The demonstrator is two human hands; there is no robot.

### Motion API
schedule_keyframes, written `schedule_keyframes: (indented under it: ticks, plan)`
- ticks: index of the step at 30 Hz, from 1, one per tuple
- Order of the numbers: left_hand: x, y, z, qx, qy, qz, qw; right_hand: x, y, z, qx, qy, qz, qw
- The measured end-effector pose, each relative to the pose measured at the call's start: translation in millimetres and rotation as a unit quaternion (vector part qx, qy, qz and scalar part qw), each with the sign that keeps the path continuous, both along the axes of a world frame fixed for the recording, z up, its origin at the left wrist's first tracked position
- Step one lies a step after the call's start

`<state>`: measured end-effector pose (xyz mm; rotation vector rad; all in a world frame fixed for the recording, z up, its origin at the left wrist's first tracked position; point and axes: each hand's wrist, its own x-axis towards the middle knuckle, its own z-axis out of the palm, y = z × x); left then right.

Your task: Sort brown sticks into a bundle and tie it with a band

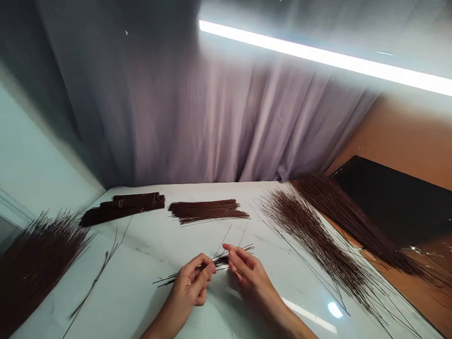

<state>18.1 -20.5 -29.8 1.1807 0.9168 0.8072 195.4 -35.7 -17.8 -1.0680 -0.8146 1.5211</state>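
My left hand [193, 278] is closed around a small bundle of thin dark brown sticks [221, 260], thumb and index finger pinching it near the middle. The stick ends poke out to the left below the knuckles. My right hand [247, 268] is at the bundle's right part, its fingers loosely stretched and apart. Some stick tips show just beyond its fingers; whether the fingers touch the bundle is hard to see. One single stick slants up from between the hands. Behind them lies a neat flat pile of brown sticks [208, 210] on the white marbled table [148, 249].
Tied dark brown bundles [123, 206] lie at the back left. A big heap of sticks [38, 268] fills the left edge, with a few loose sticks [97, 278] beside it. Spread sticks [318, 240] and a darker bundle [356, 221] lie right, near a black panel [391, 207].
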Motion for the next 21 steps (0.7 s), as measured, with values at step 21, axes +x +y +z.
schedule_keyframes:
  ticks: [21]
  plan:
    - [-24, 9, 8.4, 0.394, 0.442, -0.011, 0.806, 216, 50, 23.7, 0.112, -0.827, -0.272, 0.479]
